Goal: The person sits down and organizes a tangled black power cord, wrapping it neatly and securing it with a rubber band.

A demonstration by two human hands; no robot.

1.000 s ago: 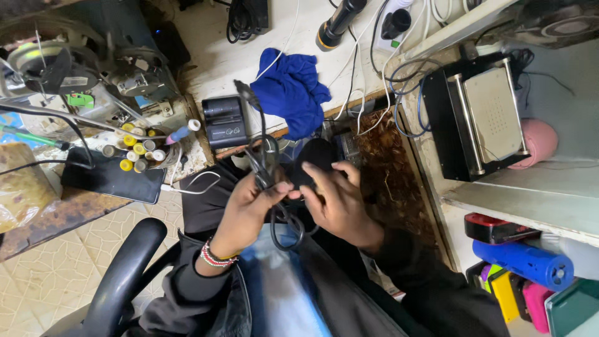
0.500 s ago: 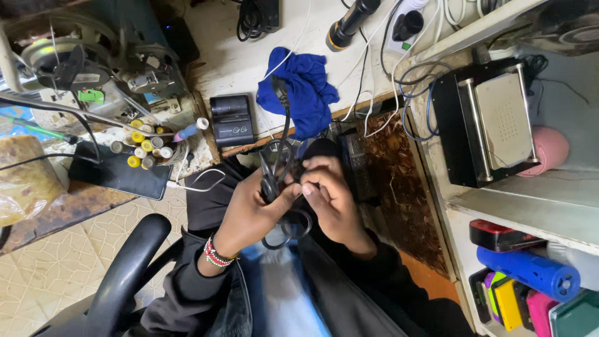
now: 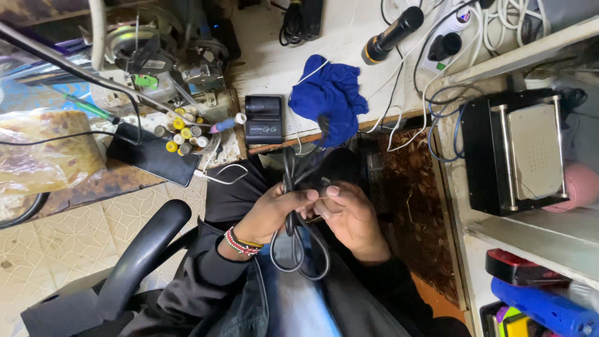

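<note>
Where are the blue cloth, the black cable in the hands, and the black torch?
blue cloth (image 3: 329, 93), head view, middle of the crumpled fabric.
black cable (image 3: 298, 265), head view, hanging loop below the hands.
black torch (image 3: 394, 32), head view, middle of its barrel.

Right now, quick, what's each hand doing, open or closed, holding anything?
Left hand: closed around the bundled black cable.
Right hand: curled against the same cable bundle, fingers touching it at the top; whether it has a full grip cannot be told.

A cloth (image 3: 331, 100) lies on the bench (image 3: 274, 56), with a flashlight (image 3: 392, 34) right of it.
</note>
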